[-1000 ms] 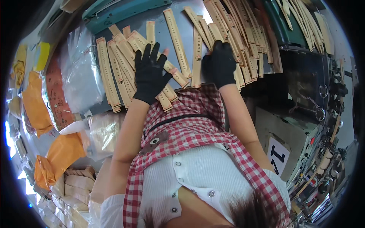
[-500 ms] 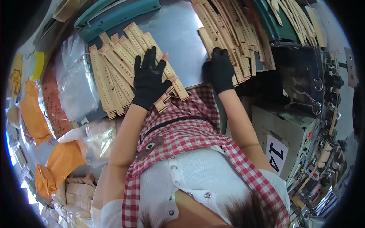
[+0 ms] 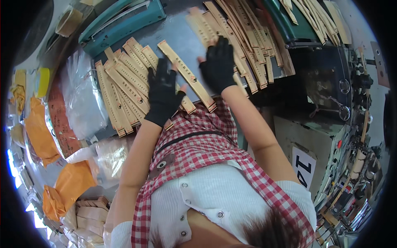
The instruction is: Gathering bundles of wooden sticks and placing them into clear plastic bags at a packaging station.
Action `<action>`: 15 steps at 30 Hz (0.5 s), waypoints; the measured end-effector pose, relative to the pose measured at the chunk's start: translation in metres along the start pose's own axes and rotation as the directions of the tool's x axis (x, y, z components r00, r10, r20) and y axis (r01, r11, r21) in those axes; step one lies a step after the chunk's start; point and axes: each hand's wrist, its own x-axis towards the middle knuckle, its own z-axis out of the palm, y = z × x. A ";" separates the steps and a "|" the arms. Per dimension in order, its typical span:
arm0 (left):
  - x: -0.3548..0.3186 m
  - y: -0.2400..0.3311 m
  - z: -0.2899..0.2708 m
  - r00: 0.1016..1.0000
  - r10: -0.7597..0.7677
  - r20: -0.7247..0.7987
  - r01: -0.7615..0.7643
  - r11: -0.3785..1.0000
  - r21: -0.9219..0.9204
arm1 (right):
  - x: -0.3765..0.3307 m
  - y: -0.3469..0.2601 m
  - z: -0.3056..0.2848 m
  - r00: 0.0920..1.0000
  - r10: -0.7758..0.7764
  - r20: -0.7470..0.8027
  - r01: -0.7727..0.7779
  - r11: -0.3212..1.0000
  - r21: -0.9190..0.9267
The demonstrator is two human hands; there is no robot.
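Note:
Long, narrow tan printed packets lie on the grey tabletop [image 3: 175, 31]. My left hand [image 3: 163, 93], in a black fingerless glove, rests with fingers spread on the near right part of a fanned group of packets [image 3: 128, 78]. One single packet [image 3: 192, 78] lies slantwise between my hands, its near end over the table edge. My right hand [image 3: 218, 64], gloved the same way, has its fingers curled over blurred packets [image 3: 202, 27] beside the right-hand pile [image 3: 248, 37]. Its palm hides their middle, so how many it grips is unclear.
A teal metal device [image 3: 120, 27] stands at the back left. Clear plastic bags [image 3: 84, 97] lie left of the fan. A green case [image 3: 285, 25] with thin wooden strips [image 3: 318, 20] is at the far right, above a dark box [image 3: 320, 82]. An orange bag [image 3: 72, 182] sits lower left.
My right hand has moved left and slightly away from me, with packets shifting under it. A single packet now lies apart from the left fan. My left hand has barely moved.

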 end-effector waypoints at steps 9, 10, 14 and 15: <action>0.010 -0.007 0.002 0.991 0.055 0.118 -0.062 0.997 0.050 | 0.008 0.016 -0.012 0.996 0.082 -0.025 -0.082 0.996 0.031; 0.016 -0.005 0.001 0.995 0.020 0.094 -0.022 1.000 0.022 | 0.005 0.015 -0.010 0.996 0.082 -0.028 -0.081 0.996 0.032; 0.043 0.023 0.005 0.980 0.196 0.028 -0.196 0.981 0.002 | 0.002 -0.011 -0.011 0.968 -0.078 0.239 -0.042 0.886 0.461; 0.045 0.018 0.017 0.987 0.142 -0.078 -0.156 0.965 -0.209 | 0.011 -0.016 -0.028 0.969 -0.038 0.244 -0.095 0.857 0.507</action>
